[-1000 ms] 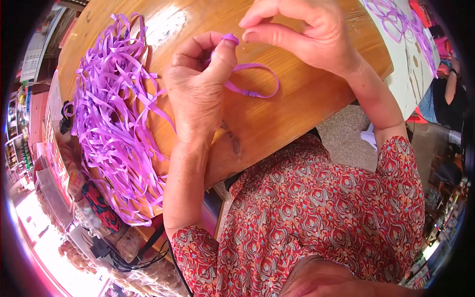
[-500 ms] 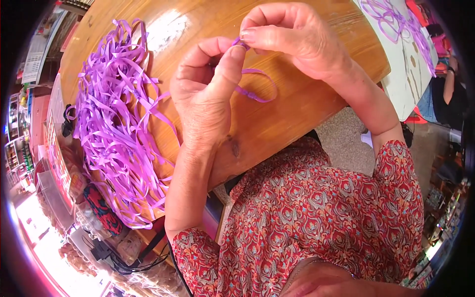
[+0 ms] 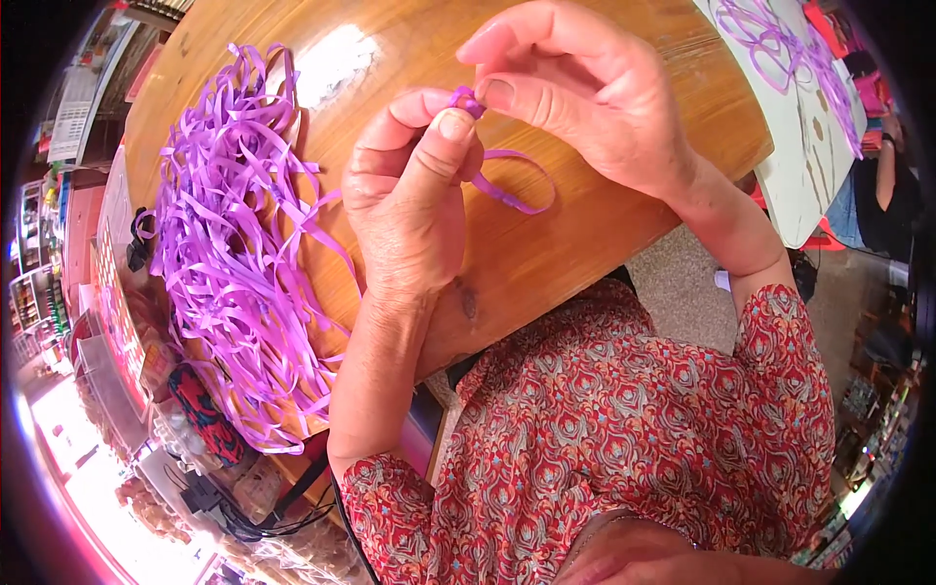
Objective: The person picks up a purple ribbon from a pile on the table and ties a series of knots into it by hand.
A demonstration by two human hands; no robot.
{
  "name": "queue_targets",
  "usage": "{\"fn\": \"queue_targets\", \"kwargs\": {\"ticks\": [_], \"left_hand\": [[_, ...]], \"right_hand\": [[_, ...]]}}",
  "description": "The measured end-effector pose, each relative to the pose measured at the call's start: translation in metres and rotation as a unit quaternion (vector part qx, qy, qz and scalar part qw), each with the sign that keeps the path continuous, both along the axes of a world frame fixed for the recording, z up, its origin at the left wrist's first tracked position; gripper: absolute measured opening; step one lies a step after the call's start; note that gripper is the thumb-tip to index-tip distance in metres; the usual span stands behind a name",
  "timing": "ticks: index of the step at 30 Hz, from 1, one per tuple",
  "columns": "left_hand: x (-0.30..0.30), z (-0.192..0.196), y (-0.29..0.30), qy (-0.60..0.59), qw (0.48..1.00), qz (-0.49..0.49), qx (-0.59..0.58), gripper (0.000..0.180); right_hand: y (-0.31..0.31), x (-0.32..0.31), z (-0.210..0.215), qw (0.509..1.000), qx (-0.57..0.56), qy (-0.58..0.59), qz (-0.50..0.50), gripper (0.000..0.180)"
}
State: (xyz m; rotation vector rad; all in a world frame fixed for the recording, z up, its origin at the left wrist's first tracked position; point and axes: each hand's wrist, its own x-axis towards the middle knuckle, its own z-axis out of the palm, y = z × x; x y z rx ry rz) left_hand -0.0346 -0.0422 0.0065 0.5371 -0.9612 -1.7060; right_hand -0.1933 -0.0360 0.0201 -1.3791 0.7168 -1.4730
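A purple ribbon [image 3: 466, 100] with a folded, knot-like part is pinched between the thumb and index finger of my left hand [image 3: 414, 185]. From below that grip its loop [image 3: 531, 183] hangs out to the right over the table. My right hand [image 3: 595, 102] is beside the pinched part, thumb tip at or very close to it. Its index finger is lifted away from the thumb, leaving a gap. A large heap of purple ribbons [image 3: 234, 244], some with small darker knots, lies left of my left forearm.
I sit at a wooden table [image 3: 546, 253] with a curved edge. More purple ribbon [image 3: 780, 44] lies on a white table [image 3: 795, 171] at the right, where another person's arm [image 3: 885, 175] shows. Black cables [image 3: 229, 512] and a red-and-dark patterned item [image 3: 205, 414] are at the lower left.
My right index finger has lifted off the thumb, opening the pinch at the ribbon. More of the folded part now shows above my left fingertips, and the loop has shifted slightly right and down.
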Motion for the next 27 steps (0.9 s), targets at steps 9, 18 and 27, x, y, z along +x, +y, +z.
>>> {"fn": "queue_targets", "kwargs": {"ticks": [9,18,27], "left_hand": [[0.003,0.001,0.0,0.01,1.0,-0.023,0.005,0.011],[0.004,0.004,0.0,-0.047,0.998,-0.019,0.023,0.009],[-0.001,0.011,0.004,-0.137,0.99,0.024,-0.031,0.018]], "right_hand": [[-0.004,-0.012,0.006,0.937,-0.262,0.216,-0.086,0.01],[0.009,-0.018,0.032,0.947,-0.17,0.261,-0.08,0.008],[-0.016,-0.03,0.001,0.932,-0.304,0.198,-0.018,0.004]]}}
